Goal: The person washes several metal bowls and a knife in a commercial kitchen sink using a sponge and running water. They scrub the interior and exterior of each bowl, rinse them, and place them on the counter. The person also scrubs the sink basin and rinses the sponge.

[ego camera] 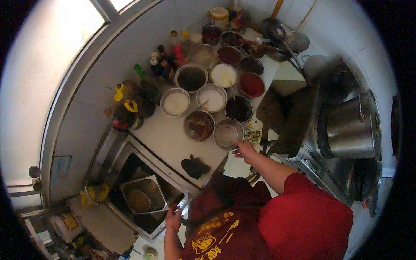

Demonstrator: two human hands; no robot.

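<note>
My right hand (246, 152) grips the near rim of a round metal bowl (217, 134), with the thumb lapping over its edge. The bowl stands at the corner of a white counter (162, 130) and looks almost empty, with a pale film at the bottom. Low on the left, my left hand (173, 218) holds the near corner of a rectangular steel pan (161, 191) at a sink (149, 224). Brownish contents (138, 201) show in the pan. Beside the right-hand bowl is a bowl of brown paste (199, 126). A dark crumpled cloth (195, 166) lies nearer to me.
Several bowls of seasonings, including white powder (211, 99) and red sauce (252, 85), crowd the counter. Bottles (139, 70) line the wall. Ladles and strainers (276, 32) rest at the back. On the right, a large steel pot (351, 126) stands by the stove (286, 130).
</note>
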